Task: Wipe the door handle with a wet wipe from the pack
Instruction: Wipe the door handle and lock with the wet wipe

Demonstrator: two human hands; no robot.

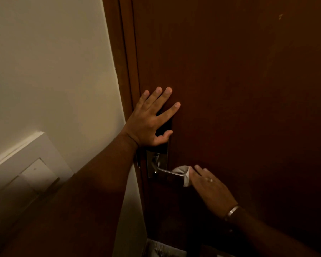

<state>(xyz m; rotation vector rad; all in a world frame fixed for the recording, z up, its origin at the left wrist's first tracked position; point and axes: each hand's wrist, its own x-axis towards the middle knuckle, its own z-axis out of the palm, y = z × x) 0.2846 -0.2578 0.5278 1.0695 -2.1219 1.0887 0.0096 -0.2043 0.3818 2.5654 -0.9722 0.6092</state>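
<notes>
Right hand (pixel 209 186), ring and wrist bangle on, fingers closed round a white wet wipe (pixel 183 174) wrapped over the free end of the metal lever door handle (pixel 167 172); above it, left hand (pixel 152 119) spread flat, holding nothing, palm on dark brown door (pixel 248 89) over the lock plate.

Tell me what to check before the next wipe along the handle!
1. Wet wipe wrapped over the free end of the door handle: ok.
2. Right hand holding the wipe on the lever: ok.
3. Left hand flat on the door, steadying it: ok.
4. Lever near the lock plate already wiped: cannot tell.
5. Wipe still damp: cannot tell.
</notes>
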